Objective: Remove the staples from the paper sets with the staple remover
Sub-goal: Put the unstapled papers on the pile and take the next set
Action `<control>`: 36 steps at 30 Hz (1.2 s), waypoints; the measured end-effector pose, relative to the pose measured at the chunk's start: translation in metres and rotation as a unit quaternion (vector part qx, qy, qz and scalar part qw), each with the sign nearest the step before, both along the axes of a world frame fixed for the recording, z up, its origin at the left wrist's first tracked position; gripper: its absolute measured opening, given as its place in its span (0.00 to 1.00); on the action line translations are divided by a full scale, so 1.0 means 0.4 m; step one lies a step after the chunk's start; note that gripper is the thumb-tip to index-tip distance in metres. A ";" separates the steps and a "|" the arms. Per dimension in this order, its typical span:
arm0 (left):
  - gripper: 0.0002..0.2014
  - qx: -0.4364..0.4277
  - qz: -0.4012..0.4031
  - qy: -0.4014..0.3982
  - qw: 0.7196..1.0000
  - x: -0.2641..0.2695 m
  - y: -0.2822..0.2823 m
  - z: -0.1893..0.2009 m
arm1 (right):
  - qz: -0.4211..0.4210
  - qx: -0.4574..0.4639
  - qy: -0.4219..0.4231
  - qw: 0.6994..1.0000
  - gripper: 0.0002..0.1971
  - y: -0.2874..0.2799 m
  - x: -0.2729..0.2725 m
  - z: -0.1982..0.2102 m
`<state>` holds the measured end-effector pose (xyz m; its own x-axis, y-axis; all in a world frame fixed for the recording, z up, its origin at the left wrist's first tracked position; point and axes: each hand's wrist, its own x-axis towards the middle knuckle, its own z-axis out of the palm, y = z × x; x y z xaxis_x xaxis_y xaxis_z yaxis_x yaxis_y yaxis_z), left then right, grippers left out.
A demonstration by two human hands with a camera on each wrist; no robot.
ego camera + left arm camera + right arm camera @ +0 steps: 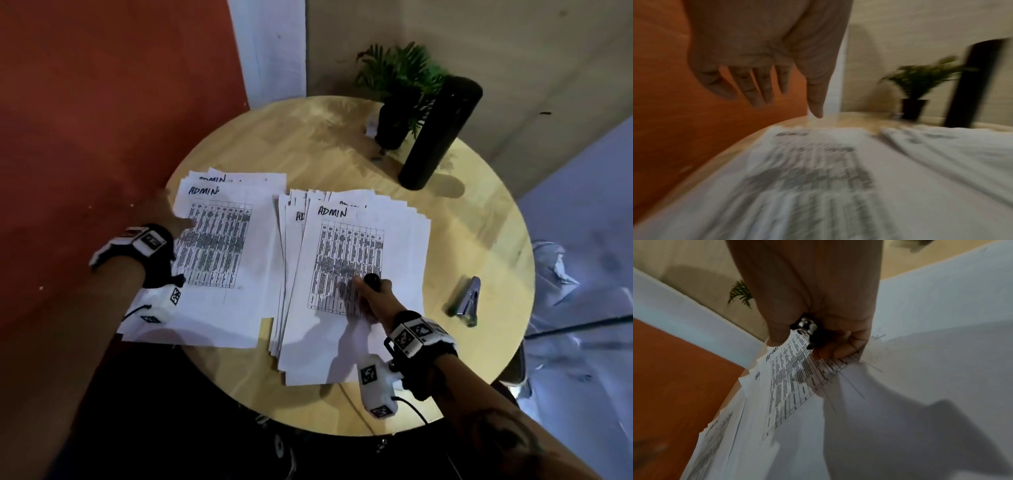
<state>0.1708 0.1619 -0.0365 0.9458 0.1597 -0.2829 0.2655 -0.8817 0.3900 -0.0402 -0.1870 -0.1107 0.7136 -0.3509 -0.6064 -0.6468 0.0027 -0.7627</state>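
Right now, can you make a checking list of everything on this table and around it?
Surface: round wooden table.
Job's things: left paper pile; right paper pile, fanned; staple remover in the right hand.
Clutter: stapler, plant, black cylinder.
Hands: left hand open over the left pile's far-left edge; right hand grips the remover, over the right pile.
Cables: thin black wires at both wrist cameras.
Surroundings: orange wall, beige wall.
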 end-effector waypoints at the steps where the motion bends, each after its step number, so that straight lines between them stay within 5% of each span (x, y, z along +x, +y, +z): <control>1: 0.40 0.023 -0.034 -0.036 0.999 -0.011 -0.049 0.013 | 0.002 -0.005 -0.003 1.000 0.21 0.000 0.000 -0.006; 3: 0.30 -0.010 -0.092 -0.057 0.994 -0.061 -0.178 0.040 | 0.006 -0.011 -0.004 1.000 0.23 0.004 -0.002 -0.005; 6: 0.24 -0.103 -0.149 0.022 0.983 -0.130 -0.375 0.026 | 0.000 -0.003 -0.003 1.000 0.24 0.003 -0.007 0.002; 10: 0.40 -0.106 -0.112 0.123 0.980 -0.160 -0.513 -0.041 | -0.017 0.022 -0.014 1.000 0.24 0.008 -0.006 0.001; 15: 0.48 -0.066 -0.068 0.145 0.985 -0.152 -0.543 -0.071 | -0.022 0.046 -0.026 0.998 0.22 0.010 -0.009 0.010; 22: 0.21 -0.017 -0.103 0.073 0.992 -0.157 -0.530 -0.071 | -0.003 0.041 -0.038 0.998 0.22 0.011 -0.014 0.012; 26: 0.19 0.031 -0.176 0.063 0.982 -0.161 -0.533 -0.045 | 0.000 0.034 -0.032 0.999 0.23 0.012 -0.016 0.023; 31: 0.18 0.195 -0.308 -0.017 0.931 -0.198 -0.582 0.000 | 0.001 0.022 -0.034 0.999 0.22 0.013 -0.014 0.022; 33: 0.19 0.190 -0.317 -0.023 0.929 -0.207 -0.591 -0.003 | 0.000 0.023 -0.034 0.999 0.22 0.014 -0.012 0.021; 36: 0.22 0.034 -0.243 0.078 0.966 -0.179 -0.565 -0.018 | 0.003 0.023 -0.036 0.999 0.22 0.013 -0.013 0.026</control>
